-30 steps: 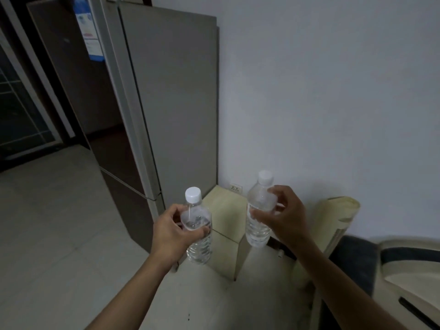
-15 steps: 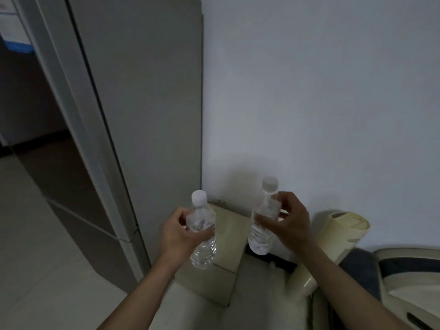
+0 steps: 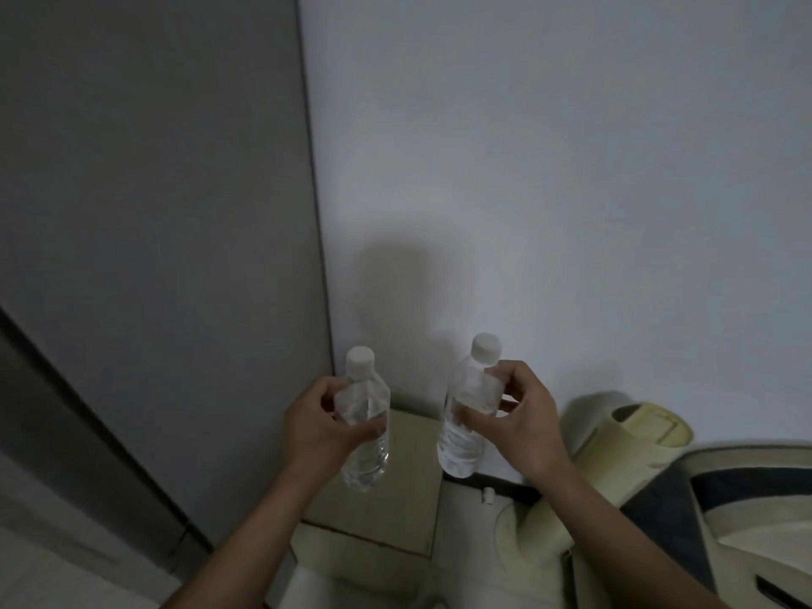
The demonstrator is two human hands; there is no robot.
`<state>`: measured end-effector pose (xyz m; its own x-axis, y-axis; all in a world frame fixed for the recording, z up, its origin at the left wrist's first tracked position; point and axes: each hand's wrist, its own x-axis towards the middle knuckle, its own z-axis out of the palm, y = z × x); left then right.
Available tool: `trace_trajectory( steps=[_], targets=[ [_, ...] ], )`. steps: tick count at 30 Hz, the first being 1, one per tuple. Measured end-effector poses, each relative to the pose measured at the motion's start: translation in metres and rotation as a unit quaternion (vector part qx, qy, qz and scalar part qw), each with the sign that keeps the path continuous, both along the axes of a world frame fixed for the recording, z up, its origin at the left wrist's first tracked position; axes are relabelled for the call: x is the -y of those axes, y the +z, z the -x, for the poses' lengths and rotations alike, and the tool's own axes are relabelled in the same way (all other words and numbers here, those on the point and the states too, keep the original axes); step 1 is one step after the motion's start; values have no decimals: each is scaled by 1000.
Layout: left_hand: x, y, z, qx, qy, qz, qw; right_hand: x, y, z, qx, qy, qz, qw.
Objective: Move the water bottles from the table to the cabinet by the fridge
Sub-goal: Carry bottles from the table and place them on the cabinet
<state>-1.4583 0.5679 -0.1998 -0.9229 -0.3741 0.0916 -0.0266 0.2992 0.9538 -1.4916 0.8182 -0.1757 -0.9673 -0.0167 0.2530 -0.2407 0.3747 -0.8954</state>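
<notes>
2 unlabelled bottles (image 3: pixel 367 428) – white caps (image 3: pixel 360 357)

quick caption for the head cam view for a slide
Left hand and right hand each hold a capped water bottle above the low cabinet beside the fridge.

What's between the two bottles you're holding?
Nothing solid: in the head view, only the cabinet top and wall show through the gap between left bottle and right bottle.

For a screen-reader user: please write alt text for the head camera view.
Two hands each hold a clear, white-capped water bottle upright above a low beige cabinet: left hand grips the left bottle, right hand the right bottle. A grey fridge stands left.
</notes>
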Motion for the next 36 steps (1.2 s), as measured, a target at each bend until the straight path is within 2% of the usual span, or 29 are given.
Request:
trace_trajectory(
  steps=[4, 7, 14, 20, 25, 31, 36],
  targets=[
    [-7, -13, 61, -8, 10, -12, 1000, -6, -17, 66, 3, 0, -11, 1000],
    [-14, -18, 103, -12, 22, 15, 1000, -11, -28, 119, 17, 5, -13, 1000],
    [-4, -23, 168, -5, 37, 21, 999, -5, -43, 215, 22, 52, -43, 997],
    [18, -40, 209, 11, 50, 44, 998, 12, -63, 244, 43, 76, -51, 995],
    [41, -62, 230, 22, 60, 53, 997, 28, -77, 256, 65, 49, -58, 995],
    [50, -112, 238, 40, 53, 83, 994, 43, -116, 273, 96, 50, -66, 992],
    [59, -151, 246, 73, 57, 67, 993, 57, -152, 279, 121, 37, -63, 990]
  ],
)
